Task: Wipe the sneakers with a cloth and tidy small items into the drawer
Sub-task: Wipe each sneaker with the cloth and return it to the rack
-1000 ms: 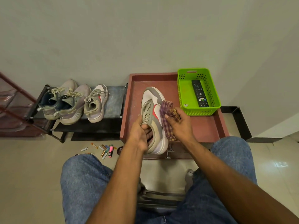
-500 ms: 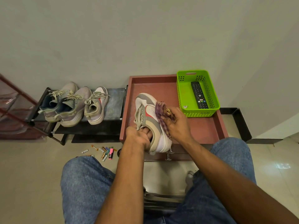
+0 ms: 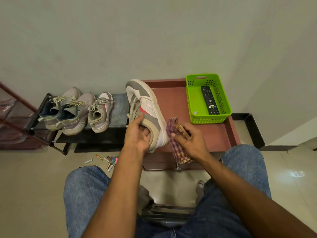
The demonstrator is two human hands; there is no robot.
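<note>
One sneaker (image 3: 145, 107) tilting above bench (image 3: 173, 93), left hand (image 3: 137, 133) fingers gripping collar, exposing side for wiping; right hand (image 3: 190, 140) fingers pinching checked cloth (image 3: 176, 148) just beside heel

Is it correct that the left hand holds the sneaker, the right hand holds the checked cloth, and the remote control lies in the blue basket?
Not quite: the head view shows the basket is green, not blue. The rest stands: the left hand holds the sneaker, the right hand holds the checked cloth, and the remote control lies in that basket.
</note>
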